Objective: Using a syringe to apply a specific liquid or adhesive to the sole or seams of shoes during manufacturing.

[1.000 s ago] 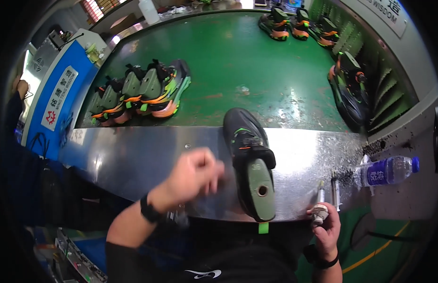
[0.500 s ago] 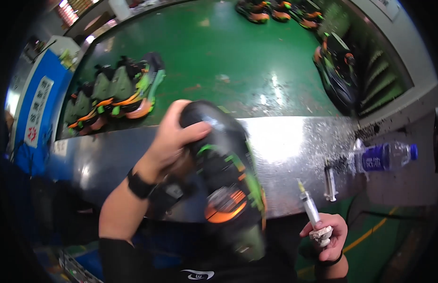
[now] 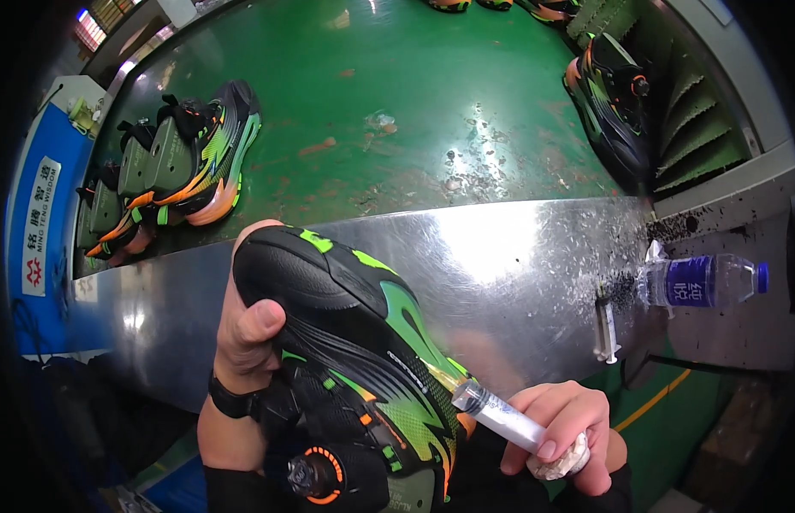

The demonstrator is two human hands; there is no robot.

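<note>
My left hand (image 3: 248,329) grips a black sports shoe (image 3: 354,359) with green and orange trim by its toe end, holding it tilted up close to me over the steel ledge (image 3: 517,274). A round black dial with an orange ring (image 3: 312,473) shows on the shoe's near end. My right hand (image 3: 564,427) holds a clear syringe (image 3: 496,415) filled with white paste. Its tip touches the shoe's side near the sole edge.
A green conveyor belt (image 3: 397,111) runs beyond the ledge. A row of matching shoes (image 3: 171,175) lies at its left, another shoe (image 3: 615,103) at the right by grey racks. A second syringe (image 3: 604,325) and a water bottle (image 3: 705,280) lie at the right.
The shoe lay sole-up on the ledge a second ago. My left hand picked it up and turned it toward me. My right hand brought the syringe tip against its side.
</note>
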